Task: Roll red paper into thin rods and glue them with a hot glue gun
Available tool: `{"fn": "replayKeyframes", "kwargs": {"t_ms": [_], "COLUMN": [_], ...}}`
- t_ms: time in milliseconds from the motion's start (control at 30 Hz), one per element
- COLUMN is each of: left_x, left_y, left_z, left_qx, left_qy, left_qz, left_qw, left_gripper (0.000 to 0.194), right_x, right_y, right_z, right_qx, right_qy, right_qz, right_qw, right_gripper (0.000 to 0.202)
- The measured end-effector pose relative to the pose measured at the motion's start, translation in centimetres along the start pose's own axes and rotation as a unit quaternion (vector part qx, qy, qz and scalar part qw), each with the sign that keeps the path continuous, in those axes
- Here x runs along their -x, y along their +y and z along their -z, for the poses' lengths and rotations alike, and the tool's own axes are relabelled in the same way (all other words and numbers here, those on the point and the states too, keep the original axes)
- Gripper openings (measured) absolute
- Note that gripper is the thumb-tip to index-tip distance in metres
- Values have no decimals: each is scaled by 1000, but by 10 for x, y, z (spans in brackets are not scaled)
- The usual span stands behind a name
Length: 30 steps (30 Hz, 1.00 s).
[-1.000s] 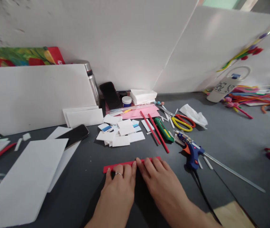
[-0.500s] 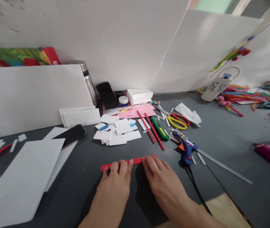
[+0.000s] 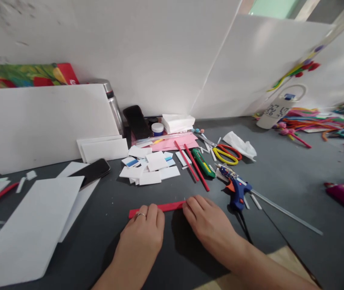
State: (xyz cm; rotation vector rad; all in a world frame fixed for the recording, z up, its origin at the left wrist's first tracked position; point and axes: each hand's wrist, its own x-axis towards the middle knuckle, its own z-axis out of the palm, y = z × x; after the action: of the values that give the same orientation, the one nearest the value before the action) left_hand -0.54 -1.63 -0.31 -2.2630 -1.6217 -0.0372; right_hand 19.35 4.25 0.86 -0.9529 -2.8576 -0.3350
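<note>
We have the red strip (image 3: 173, 206) on the bench (image 3: 283, 173), lower centre of frame. Long axis runs left-right, tilted slightly: right end sits higher in frame than left. Left hand (image 3: 143, 233): fingers bunched, holding the strip near its left end. Right hand (image 3: 210, 222): fingers curled, gripping the right end, which we can't see under them. Middle stretch is exposed between the hands. Above it, mid-frame, we see white cards (image 3: 156, 162) and two red sticks (image 3: 201, 175), slanting down-right. Glue gun (image 3: 239, 191) lies right of centre.
</note>
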Motion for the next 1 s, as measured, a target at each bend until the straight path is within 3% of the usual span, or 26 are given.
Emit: {"fn": "replayKeyframes", "kwargs": {"t_ms": [433,733,1000], "left_x": [-1,6,3], "left_y": [-8,-24,-34], "left_z": [1,-1,0], "left_qx": [10,60,90], "left_qy": [-33,-42,-31], "left_qz": [-37,-33,-48], "left_qw": [999,997,994], "left_gripper": [30,35,36], "right_x": [-10,-8,-5], "right_y": [19,27,30], "right_z": [8,2,-5], "right_qx": [-153,-208,-251], "right_qy": [-81,-81,-63], "right_qz": [-51,-44,-51], "right_qw": [984,974,965], "right_gripper": [15,37,33]}}
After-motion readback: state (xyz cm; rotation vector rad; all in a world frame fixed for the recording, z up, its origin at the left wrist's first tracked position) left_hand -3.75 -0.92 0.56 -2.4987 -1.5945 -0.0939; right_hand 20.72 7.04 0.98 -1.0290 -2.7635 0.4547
